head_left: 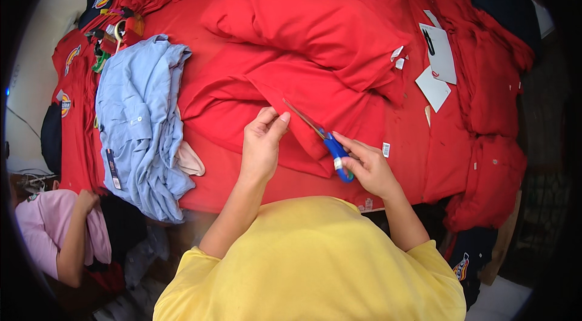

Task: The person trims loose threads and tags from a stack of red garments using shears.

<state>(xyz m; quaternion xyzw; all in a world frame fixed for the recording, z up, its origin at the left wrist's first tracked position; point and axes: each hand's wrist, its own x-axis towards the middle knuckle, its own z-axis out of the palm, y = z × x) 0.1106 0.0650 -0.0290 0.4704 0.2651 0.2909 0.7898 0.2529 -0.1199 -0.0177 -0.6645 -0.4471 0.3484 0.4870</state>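
Observation:
My right hand (pixel 374 169) is closed around the blue handles of a pair of scissors (pixel 337 152). Their thin blades point up and left, with the tip just above my left fingertips. My left hand (pixel 262 144) is closed in a pinch, thumb against fingers; whatever it may hold is too small to make out. Beneath both hands lies a rumpled red garment (pixel 303 133), its folds spread across the table. A bigger mound of red fabric (pixel 315 12) is heaped behind it.
Left of me, a light blue shirt (pixel 136 121) lies folded with a dark tag. Past it are tape rolls (pixel 121 30). White papers with a black pen (pixel 438 54) lie at right, beside stacked red garments (pixel 485 90). A person in pink (pixel 66 224) is at lower left.

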